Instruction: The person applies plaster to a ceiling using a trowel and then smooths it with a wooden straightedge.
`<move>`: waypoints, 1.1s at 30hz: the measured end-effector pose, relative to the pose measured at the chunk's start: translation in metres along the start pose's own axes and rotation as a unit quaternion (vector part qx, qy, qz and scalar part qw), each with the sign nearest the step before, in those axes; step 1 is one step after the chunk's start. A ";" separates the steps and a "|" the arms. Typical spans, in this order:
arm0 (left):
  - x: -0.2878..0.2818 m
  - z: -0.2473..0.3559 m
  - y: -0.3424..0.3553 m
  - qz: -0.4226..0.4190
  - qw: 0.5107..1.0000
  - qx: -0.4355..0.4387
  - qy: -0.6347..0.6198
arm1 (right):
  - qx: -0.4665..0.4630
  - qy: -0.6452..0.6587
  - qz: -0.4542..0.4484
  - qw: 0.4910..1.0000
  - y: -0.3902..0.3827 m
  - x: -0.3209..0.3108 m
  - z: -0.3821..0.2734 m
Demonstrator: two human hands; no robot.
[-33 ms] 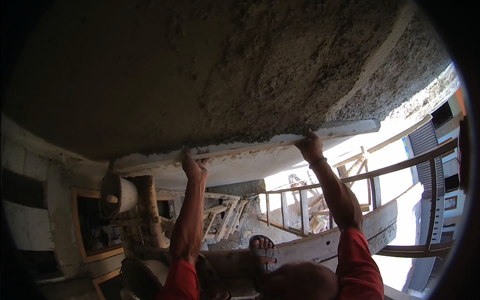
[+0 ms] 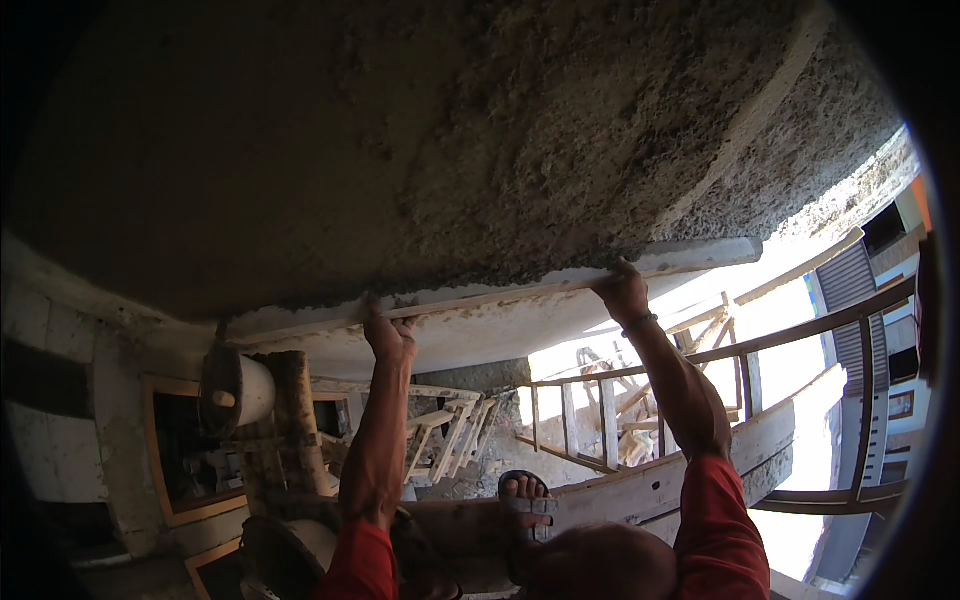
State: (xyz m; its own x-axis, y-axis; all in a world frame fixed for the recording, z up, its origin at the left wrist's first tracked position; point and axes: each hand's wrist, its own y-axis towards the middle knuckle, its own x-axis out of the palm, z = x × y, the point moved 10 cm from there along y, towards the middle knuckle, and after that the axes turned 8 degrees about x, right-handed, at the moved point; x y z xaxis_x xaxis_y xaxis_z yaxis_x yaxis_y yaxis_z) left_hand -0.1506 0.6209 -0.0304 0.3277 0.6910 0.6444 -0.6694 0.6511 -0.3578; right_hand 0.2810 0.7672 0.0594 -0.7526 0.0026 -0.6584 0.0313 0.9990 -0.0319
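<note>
Overhead, a long pale straightedge (image 2: 520,289) lies against the rough grey plastered ceiling (image 2: 480,130), with wet mortar gathered along its far edge. My left hand (image 2: 390,335) grips it left of its middle, fingers wrapped over the edge. Farther right, my right hand (image 2: 624,292) is closed round the same straightedge, a dark band at the wrist. Both arms are raised, in red sleeves. The fingertips of each hand are partly hidden against the mortar.
My sandalled foot (image 2: 528,505) stands on a wooden plank (image 2: 600,490). A pale bucket-like container (image 2: 238,390) stands at left beside a rough wooden post (image 2: 296,410). Below are a wooden ladder-like frame (image 2: 462,430) and, to the right, a railing (image 2: 700,357) before bright daylight.
My right forearm and elbow sit very slightly farther right. Both hands and the straightedge look unmoved.
</note>
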 end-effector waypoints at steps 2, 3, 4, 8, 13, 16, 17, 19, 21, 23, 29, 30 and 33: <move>0.017 -0.005 -0.011 -0.018 1.000 -0.019 -0.006 | 0.001 -0.033 -0.020 0.999 0.009 -0.019 0.008; 0.025 0.000 -0.019 -0.014 1.000 -0.008 -0.001 | 0.002 -0.046 -0.035 0.998 0.011 -0.022 0.007; 0.035 0.006 -0.027 -0.009 1.000 0.005 0.003 | -0.001 -0.017 -0.057 0.998 0.009 -0.025 -0.003; 0.030 0.003 -0.026 -0.003 1.000 -0.020 -0.021 | 0.019 0.085 -0.083 0.993 0.008 -0.021 0.000; 0.037 0.004 -0.025 -0.004 1.000 -0.017 0.000 | -0.036 0.053 -0.035 0.997 0.019 -0.006 0.035; 0.019 0.031 -0.012 0.032 0.999 0.007 0.001 | 0.069 0.250 -0.037 0.965 0.005 0.012 0.021; 0.019 0.034 -0.011 0.029 1.000 0.009 0.004 | 0.062 0.248 -0.017 0.967 0.003 0.008 0.014; 0.022 0.037 -0.012 0.027 1.000 0.013 0.005 | 0.021 0.183 0.035 0.982 -0.005 -0.001 -0.005; 0.024 0.035 -0.010 0.028 0.999 0.007 0.019 | 0.001 0.103 0.059 0.993 -0.008 -0.017 -0.019; 0.028 0.037 -0.008 0.003 1.000 0.006 0.016 | 0.023 0.072 0.034 0.997 -0.005 -0.027 -0.028; 0.070 0.040 -0.031 -0.014 0.999 0.021 0.026 | -0.036 0.076 0.070 0.994 -0.008 -0.084 -0.052; 0.085 0.041 -0.043 -0.027 0.999 0.017 0.026 | -0.098 0.025 0.121 0.987 -0.009 -0.099 -0.057; 0.110 0.045 -0.061 -0.064 0.998 0.006 0.013 | -0.051 0.064 0.076 0.994 0.002 -0.118 -0.056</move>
State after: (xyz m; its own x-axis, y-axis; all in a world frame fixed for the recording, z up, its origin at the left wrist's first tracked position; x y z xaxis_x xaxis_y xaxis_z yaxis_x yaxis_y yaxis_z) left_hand -0.1034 0.6434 0.0926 0.4281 0.6108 0.6660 -0.6291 0.7306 -0.2656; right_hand 0.3328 0.7713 0.1793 -0.8219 0.1519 -0.5491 0.0882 0.9861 0.1408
